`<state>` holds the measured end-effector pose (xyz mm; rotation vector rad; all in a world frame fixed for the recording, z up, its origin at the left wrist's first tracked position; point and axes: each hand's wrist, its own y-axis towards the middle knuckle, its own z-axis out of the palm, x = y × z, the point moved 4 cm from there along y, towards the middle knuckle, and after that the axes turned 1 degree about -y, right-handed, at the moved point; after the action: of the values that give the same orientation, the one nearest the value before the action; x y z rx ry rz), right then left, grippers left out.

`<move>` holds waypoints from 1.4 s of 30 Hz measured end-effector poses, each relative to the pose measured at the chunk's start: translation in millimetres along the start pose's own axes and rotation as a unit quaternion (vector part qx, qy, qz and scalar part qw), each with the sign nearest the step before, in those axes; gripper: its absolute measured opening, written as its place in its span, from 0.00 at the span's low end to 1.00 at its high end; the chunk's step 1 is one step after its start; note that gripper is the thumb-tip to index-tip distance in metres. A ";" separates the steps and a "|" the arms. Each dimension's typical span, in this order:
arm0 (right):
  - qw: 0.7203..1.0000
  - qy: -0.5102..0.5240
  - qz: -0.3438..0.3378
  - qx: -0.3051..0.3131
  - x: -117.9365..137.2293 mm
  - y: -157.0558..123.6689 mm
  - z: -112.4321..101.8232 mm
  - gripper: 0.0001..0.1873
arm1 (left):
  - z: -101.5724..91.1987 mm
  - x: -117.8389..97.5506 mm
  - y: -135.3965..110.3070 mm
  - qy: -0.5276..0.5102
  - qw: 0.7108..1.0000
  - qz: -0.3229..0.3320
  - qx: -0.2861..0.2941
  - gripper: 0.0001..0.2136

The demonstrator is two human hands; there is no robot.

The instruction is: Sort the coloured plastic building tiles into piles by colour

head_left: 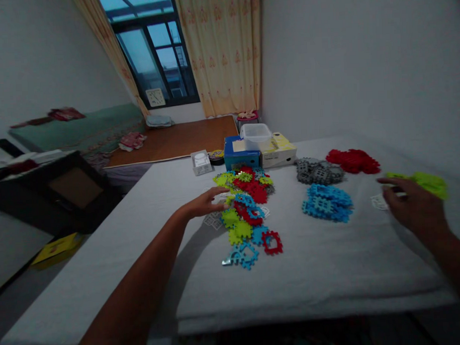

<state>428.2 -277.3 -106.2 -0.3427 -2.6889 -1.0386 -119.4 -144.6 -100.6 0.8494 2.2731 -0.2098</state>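
A mixed pile of flat toothed plastic building pieces (pixel 241 222) in red, blue, yellow-green, grey and white lies on the white-covered table (pixel 219 298). At the pile's left edge is my left hand (pixel 206 203), thumb and index finger apart, nothing visible between them. My right hand (pixel 412 204) hovers at the right with its fingers apart, beside a yellow-green pile (pixel 430 184) that it partly hides. A white lattice piece (pixel 379 202) lies by its fingertips. Between the hands sit sorted piles: blue pieces (pixel 327 203), grey pieces (pixel 318 170) and red pieces (pixel 353 161).
Behind the mixed pile stand a blue box (pixel 242 156), a yellow-and-white box (pixel 280 150) and a clear plastic tub (pixel 256 136) on top. A small white box (pixel 201 163) and a round black-and-yellow tin (pixel 216 157) are left of them. A wall borders the right.
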 end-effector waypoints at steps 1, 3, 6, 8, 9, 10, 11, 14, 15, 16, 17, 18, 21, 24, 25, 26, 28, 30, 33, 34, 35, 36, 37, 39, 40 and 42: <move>0.996 0.051 -0.053 0.041 29.8 -5.6 -2.6 0.16 | 5.4 -0.5 -6.7 0.024 0.998 0.015 0.049 0.40; 0.965 0.149 -0.181 0.120 93.9 -23.1 -7.3 0.15 | 18.7 -2.8 -16.8 0.071 0.991 0.038 0.106 0.51; 0.873 0.226 -0.363 0.233 179.6 -60.0 -6.5 0.16 | 37.8 -2.9 -17.2 0.113 0.988 0.036 0.095 0.51; 0.810 0.225 -0.440 0.316 219.0 -83.3 6.5 0.19 | 46.1 -0.1 -9.0 0.129 0.990 0.032 0.043 0.43; 0.786 0.219 -0.465 0.343 232.8 -91.4 16.3 0.21 | 48.8 2.0 -3.5 0.131 0.991 0.031 0.013 0.40; 0.770 0.215 -0.482 0.358 243.2 -96.0 27.9 0.22 | 50.7 4.5 2.4 0.126 0.991 0.030 -0.016 0.37; 0.763 0.214 -0.492 0.361 250.9 -96.9 40.6 0.22 | 51.6 7.2 8.5 0.115 0.992 0.027 -0.046 0.36; 0.777 0.232 -0.485 0.327 263.9 -79.3 76.5 0.16 | 47.6 15.8 26.2 0.045 0.988 0.002 -0.145 0.36; 0.791 0.239 -0.471 0.308 266.6 -69.3 84.8 0.15 | 44.5 18.5 31.4 0.013 0.984 -0.013 -0.178 0.36; 0.809 0.242 -0.453 0.288 269.2 -59.3 90.3 0.15 | 41.0 20.8 36.2 -0.019 0.979 -0.029 -0.202 0.36; 0.828 0.238 -0.432 0.266 272.1 -50.7 92.5 0.16 | 37.7 22.3 40.8 -0.046 0.975 -0.043 -0.213 0.37; 0.849 0.227 -0.410 0.246 275.5 -44.9 91.5 0.17 | 34.5 22.9 44.9 -0.064 0.974 -0.052 -0.213 0.37; 0.879 0.183 -0.382 0.219 292.2 -53.9 73.9 0.22 | 25.5 19.8 52.9 -0.055 0.979 -0.051 -0.189 0.38; 0.797 0.204 -0.495 0.280 317.0 -99.8 51.9 0.24 | 22.1 16.8 54.4 -0.009 0.984 -0.027 -0.175 0.35; 0.754 0.216 -0.541 0.305 322.9 -115.7 47.3 0.25 | 23.7 16.8 54.2 -0.002 0.986 -0.017 -0.166 0.34; 0.719 0.222 -0.574 0.323 326.5 -127.7 45.4 0.25 | 26.2 17.3 53.7 0.004 0.988 -0.007 -0.156 0.33; 0.711 0.211 -0.583 0.333 327.3 -133.4 49.9 0.24 | 31.4 19.7 51.3 0.018 0.988 0.014 -0.150 0.33; 0.756 0.190 -0.539 0.318 321.8 -117.8 60.2 0.21 | 35.1 23.9 47.0 0.036 0.985 0.028 -0.164 0.35; 0.812 0.218 -0.458 0.288 310.0 -79.9 69.9 0.16 | 39.0 30.4 39.7 0.054 0.981 0.040 -0.184 0.32; 0.821 0.242 -0.435 0.282 306.7 -68.3 71.2 0.14 | 40.7 31.3 37.8 0.059 0.980 0.046 -0.184 0.29; 0.828 0.264 -0.411 0.275 303.7 -58.1 72.5 0.13 | 42.4 31.0 36.2 0.066 0.980 0.053 -0.182 0.26; 0.837 0.280 -0.388 0.268 301.2 -49.4 74.2 0.12 | 44.2 29.6 35.0 0.074 0.979 0.059 -0.181 0.24; 0.846 0.289 -0.365 0.259 298.9 -42.4 76.6 0.12 | 45.8 26.9 34.0 0.084 0.978 0.063 -0.181 0.23; 0.868 0.298 -0.321 0.235 295.2 -32.7 83.2 0.11 | 47.5 18.1 32.3 0.103 0.974 0.069 -0.190 0.21; 0.877 0.305 -0.302 0.219 293.8 -29.8 87.0 0.12 | 47.6 12.0 31.3 0.112 0.971 0.074 -0.199 0.20; 0.887 0.320 -0.272 0.191 292.5 -27.5 94.6 0.14 | 47.2 -2.0 28.9 0.125 0.964 0.096 -0.215 0.17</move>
<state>130.9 -194.4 -103.0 0.7407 -2.3011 -0.5496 -74.1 -140.6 -132.1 0.8897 2.3150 0.4903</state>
